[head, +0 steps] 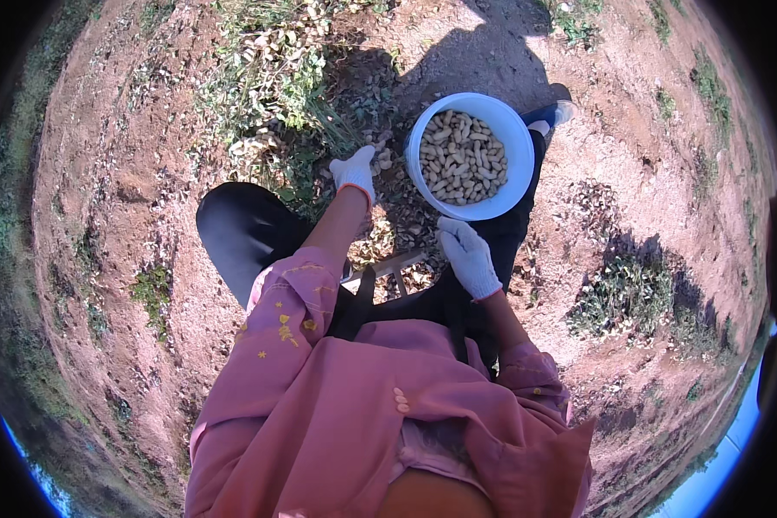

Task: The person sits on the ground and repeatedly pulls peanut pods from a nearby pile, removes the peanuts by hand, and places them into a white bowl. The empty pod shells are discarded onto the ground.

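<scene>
My left hand (355, 171), in a white knit glove with an orange cuff, is low by the pulled peanut plants (298, 97). Loose peanuts (383, 158) lie beside its fingers, and what those fingers may hold is hidden. A white plastic bucket (521, 155) stands between my legs, toward my right leg, partly filled with unshelled peanuts (463, 155). Just below the bucket's near rim is my gloved right hand (467, 258), its fingers together and curled; the palm side is out of sight.
Under me, part of a low stool's metal frame (388, 267) shows between my legs. A heap of peanut plants (628, 294) lies on the soil to the right. Dry leaves (421, 226) litter the ground near the bucket. My right shoe (557, 114) is beyond the bucket.
</scene>
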### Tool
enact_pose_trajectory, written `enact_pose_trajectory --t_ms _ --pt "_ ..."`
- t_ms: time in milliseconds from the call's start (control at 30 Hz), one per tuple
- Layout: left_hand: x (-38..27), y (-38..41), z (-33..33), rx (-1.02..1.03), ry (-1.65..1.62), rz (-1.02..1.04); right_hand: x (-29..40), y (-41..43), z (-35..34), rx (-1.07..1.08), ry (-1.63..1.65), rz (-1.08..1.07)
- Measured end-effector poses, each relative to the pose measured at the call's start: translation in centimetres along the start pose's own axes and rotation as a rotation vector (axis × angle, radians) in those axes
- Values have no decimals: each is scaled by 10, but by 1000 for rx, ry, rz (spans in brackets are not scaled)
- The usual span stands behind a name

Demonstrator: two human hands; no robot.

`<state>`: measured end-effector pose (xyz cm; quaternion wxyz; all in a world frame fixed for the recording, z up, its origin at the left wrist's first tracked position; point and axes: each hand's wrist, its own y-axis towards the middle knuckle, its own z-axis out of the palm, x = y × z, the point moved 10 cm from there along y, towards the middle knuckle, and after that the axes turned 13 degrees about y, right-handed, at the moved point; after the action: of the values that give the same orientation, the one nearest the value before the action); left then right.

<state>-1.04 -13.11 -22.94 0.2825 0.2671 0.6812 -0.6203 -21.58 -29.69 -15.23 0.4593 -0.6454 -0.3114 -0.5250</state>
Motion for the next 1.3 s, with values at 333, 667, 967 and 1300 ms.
enact_pose_trajectory --t_ms 333,667,967,1300 --pt "32 77 -33 -196 227 -200 -40 -8 23 188 -404 84" --pt "22 126 -13 9 161 65 -61 1 17 184 -374 207" --pt "-14 70 -29 176 -12 79 -7 16 21 -58 -111 -80" --pt "-122 -117 -17 455 10 447 98 29 56 5 -163 -306"
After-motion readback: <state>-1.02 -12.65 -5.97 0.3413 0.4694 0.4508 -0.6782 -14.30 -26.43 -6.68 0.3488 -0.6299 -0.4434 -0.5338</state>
